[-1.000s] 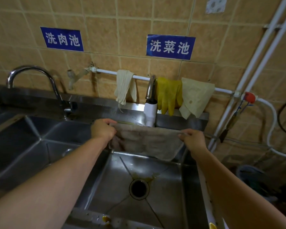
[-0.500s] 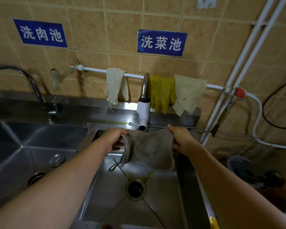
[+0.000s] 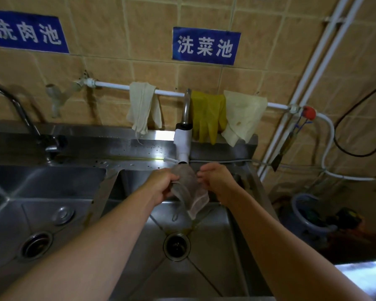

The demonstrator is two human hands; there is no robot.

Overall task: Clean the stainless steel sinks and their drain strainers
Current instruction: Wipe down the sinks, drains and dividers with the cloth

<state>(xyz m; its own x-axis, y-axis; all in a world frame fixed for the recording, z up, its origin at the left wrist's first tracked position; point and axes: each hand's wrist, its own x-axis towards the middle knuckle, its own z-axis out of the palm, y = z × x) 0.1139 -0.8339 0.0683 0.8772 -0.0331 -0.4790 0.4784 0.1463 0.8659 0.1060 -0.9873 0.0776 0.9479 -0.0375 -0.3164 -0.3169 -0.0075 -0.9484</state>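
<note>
Left hand (image 3: pixel 163 185) and right hand (image 3: pixel 218 181) gripping bunched grey cloth (image 3: pixel 190 192) under faucet spout (image 3: pixel 183 146); best wrung over right sink (image 3: pixel 213 253).

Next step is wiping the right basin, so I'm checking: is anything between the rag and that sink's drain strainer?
Nothing visible: the grey rag hangs from both hands straight above the open drain strainer.

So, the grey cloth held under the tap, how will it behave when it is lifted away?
Probably floppy: the grey cloth sags in folds between the left hand and right hand. Possibly wet and heavy for its size, since it hangs under the tap, though no water shows.
</note>
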